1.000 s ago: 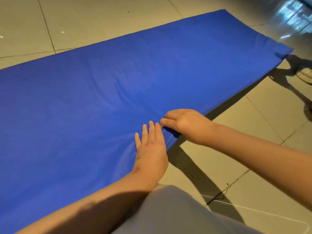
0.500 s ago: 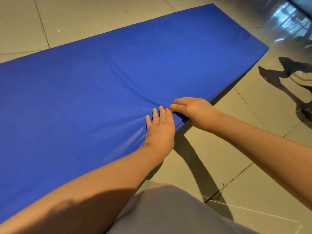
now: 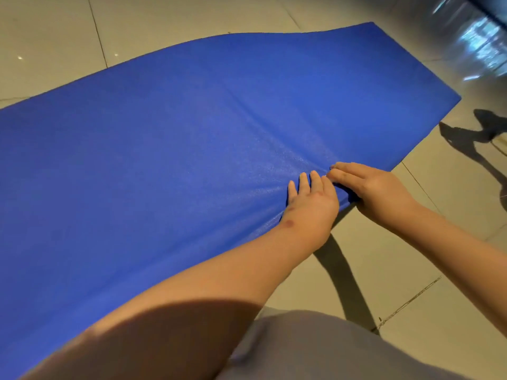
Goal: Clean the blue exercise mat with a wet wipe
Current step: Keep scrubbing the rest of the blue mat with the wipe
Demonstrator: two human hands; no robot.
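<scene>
Floor [image 3: 452,242] — glossy beige tiles, covering all visible ground. A straight grout line [image 3: 96,28] runs at 11 o'clock; a rough, chipped joint [image 3: 411,303] runs at 4 o'clock. Two small light spots [image 3: 116,54] sit on the tiles at 10 o'clock. Bright bluish reflections [image 3: 482,42] lie at 1 o'clock, blurred. A dark shadow [image 3: 466,138] falls on the tiles at 3 o'clock. Grey fabric [image 3: 315,349] — a clothed leg — fills the frame at 6 o'clock.
</scene>
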